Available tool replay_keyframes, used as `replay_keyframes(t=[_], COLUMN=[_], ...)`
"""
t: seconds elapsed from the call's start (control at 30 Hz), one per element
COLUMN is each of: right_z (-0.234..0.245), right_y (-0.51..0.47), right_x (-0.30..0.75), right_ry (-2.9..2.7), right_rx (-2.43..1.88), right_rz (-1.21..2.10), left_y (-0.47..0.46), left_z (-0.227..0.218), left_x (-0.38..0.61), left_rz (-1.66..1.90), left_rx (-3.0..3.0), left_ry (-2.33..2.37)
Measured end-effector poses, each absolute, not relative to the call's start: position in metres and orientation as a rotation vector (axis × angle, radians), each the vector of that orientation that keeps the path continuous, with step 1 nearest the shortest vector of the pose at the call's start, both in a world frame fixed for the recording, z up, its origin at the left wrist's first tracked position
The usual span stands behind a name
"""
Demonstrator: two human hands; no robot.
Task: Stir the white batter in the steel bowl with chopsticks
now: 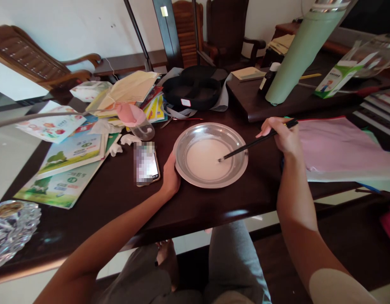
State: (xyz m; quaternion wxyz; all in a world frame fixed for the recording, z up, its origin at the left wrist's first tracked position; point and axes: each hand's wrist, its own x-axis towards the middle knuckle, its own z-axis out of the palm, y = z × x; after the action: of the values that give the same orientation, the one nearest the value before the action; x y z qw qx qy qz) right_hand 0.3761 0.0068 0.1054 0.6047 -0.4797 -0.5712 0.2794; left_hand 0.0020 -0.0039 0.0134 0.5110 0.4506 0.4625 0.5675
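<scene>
A shallow round metal bowl (pixel 210 182) rests on the dark table near its front edge, with a pale, whitish mixture (pixel 204 159) spread across its bottom. My left hand (pixel 172 175) grips the bowl's left rim, its fingers partly hidden by the side. In my right hand (pixel 282 133), above the table to the right of the bowl, black chopsticks (pixel 250 144) are held at a slant. Their tips reach down into the pale mixture, right of the bowl's middle, with a little of it clinging to them.
Left of the bowl lie a phone (pixel 147 164), crumpled tissues, booklets (pixel 71 169) and a pink-lidded bottle (pixel 136 120). Behind it sits a black case (pixel 191 90). A tall green flask (pixel 304 55) stands back right, a pink folder (pixel 337 145) at right, a glass dish (pixel 15 236) at far left.
</scene>
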Motion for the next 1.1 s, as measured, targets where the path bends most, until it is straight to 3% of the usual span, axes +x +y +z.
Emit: replay_keyframes(t=[0.17, 0.43, 0.67, 0.9, 1.1], right_z=[0.109, 0.108, 0.114, 0.107, 0.107], right_y=[0.003, 0.007, 0.002, 0.007, 0.004], right_x=[0.358, 0.37, 0.355, 0.375, 0.371], right_ry=[-1.58, -1.356, -1.574, -1.397, -1.494], right_rx=[-1.093, -1.159, -1.095, -1.162, -1.085], right_rz=[0.851, 0.617, 0.867, 0.634, 0.836], left_y=[-0.003, -0.003, -0.002, -0.002, -0.003], left_z=[0.013, 0.012, 0.01, 0.009, 0.01], left_x=[0.002, 0.002, 0.0, -0.001, 0.001], left_rz=[1.352, 1.378, 1.362, 1.357, 1.367], left_rx=[1.081, 1.114, 1.127, 1.156, 1.079], left_ry=[1.117, 1.118, 1.108, 1.116, 1.088])
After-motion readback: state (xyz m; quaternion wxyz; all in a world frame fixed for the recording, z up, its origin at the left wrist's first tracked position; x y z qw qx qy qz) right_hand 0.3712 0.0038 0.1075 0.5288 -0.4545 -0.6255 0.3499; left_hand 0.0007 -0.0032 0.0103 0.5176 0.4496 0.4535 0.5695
